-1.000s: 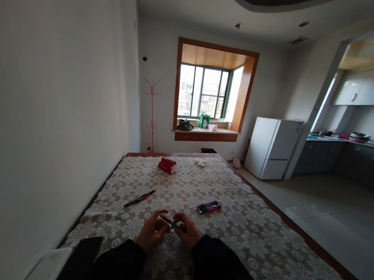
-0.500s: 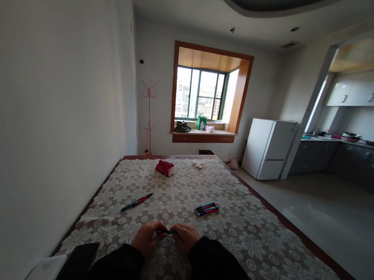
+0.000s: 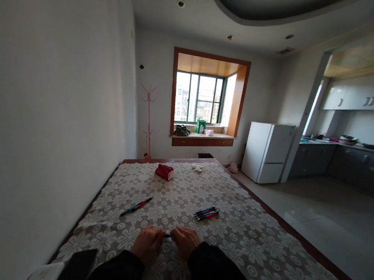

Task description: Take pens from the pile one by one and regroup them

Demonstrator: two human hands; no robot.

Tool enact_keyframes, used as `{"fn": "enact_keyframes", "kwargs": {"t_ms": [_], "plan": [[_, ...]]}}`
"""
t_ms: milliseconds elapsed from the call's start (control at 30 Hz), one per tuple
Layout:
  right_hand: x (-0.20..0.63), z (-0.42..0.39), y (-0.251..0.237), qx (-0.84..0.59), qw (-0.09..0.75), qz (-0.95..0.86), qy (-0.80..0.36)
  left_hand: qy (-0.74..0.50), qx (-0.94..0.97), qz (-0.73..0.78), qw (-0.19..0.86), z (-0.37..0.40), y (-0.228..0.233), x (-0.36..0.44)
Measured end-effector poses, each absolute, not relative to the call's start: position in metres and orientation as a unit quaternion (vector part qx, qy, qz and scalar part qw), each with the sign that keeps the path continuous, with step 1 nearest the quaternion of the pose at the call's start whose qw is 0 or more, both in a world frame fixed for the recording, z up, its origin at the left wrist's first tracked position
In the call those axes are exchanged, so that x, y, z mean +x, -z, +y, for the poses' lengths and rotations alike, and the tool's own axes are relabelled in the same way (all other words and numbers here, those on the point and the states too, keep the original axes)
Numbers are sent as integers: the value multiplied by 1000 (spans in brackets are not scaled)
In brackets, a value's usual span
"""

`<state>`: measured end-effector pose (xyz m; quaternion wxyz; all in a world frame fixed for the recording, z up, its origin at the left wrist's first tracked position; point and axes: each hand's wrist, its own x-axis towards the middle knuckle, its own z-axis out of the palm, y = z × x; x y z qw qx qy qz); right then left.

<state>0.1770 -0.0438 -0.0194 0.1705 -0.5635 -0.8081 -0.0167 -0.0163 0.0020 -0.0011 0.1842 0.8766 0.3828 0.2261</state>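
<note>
Together, left hand and right hand pinching one pen, lettering unreadable

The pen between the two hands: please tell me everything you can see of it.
Only a short teal piece of the pen shows, lying roughly level between the left hand and the right hand, just above the flowered tablecloth. Both hands close over its ends, hiding tip and clip. Material looks like plastic.

single pen left on table | pen bunch right | box behind | fridge far right
</note>
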Motion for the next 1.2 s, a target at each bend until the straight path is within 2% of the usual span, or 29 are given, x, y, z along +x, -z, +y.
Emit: {"fn": "enact_keyframes", "kwargs": {"t_ms": [133, 333, 800, 967, 1200], "plan": [[179, -44, 21, -575, 181, -798, 0, -258, 870, 355, 224, 5, 5, -18], [177, -50, 12, -553, 200, -809, -6, -215, 860, 418, 197, 6, 5, -18], [180, -45, 20, -549, 207, -810, 7, -263, 875, 352, 203, 5, 3, -18], [179, -45, 18, -549, 201, -812, -5, -246, 881, 364, 175, 6, 4, -18], [179, -43, 22, -560, 192, -806, -29, -234, 885, 354, 194, 4, 2, -18]]}}
